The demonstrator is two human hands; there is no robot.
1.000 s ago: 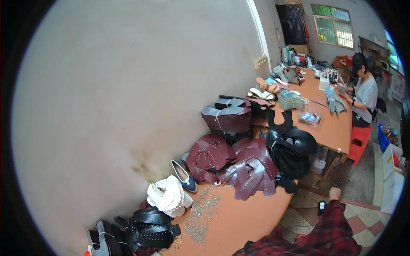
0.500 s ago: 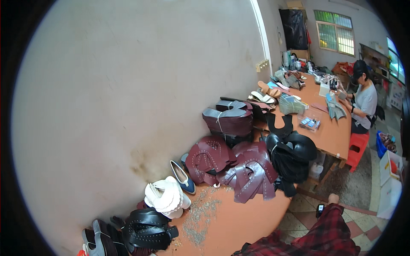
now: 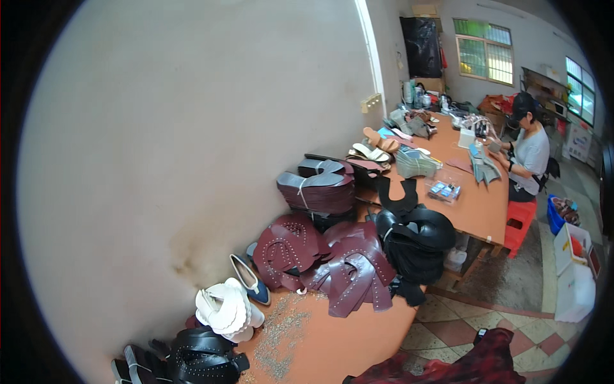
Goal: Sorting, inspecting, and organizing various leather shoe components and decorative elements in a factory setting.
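Note:
Neither of my hands shows. Red-and-black plaid cloth (image 3: 480,361), my clothing, fills the lower right beside the table edge. A small dark device with a pale screen (image 3: 481,334) sits at its upper edge. Nearest on the orange table (image 3: 345,342) are small metallic bits (image 3: 278,339) strewn over the surface. Around them lie studded maroon shoe pieces (image 3: 358,272), another studded maroon heap (image 3: 288,253), a bundle of black pieces (image 3: 419,240), white scalloped pieces (image 3: 224,310), a navy shoe (image 3: 252,281) and studded black straps (image 3: 204,358).
Tied grey-and-maroon pieces (image 3: 316,192) are stacked against the wall. At a farther table (image 3: 476,208), a co-worker (image 3: 527,150) sits on a red stool (image 3: 519,227), hands on grey pieces. A clear box (image 3: 443,190), blue basket (image 3: 555,214) and white bins (image 3: 574,291) stand beyond.
My view has swung slightly right, so the table and piles sit farther left. My right hand, earlier a closed shape past the sleeve, has gone out of sight and the plaid cloth is lower.

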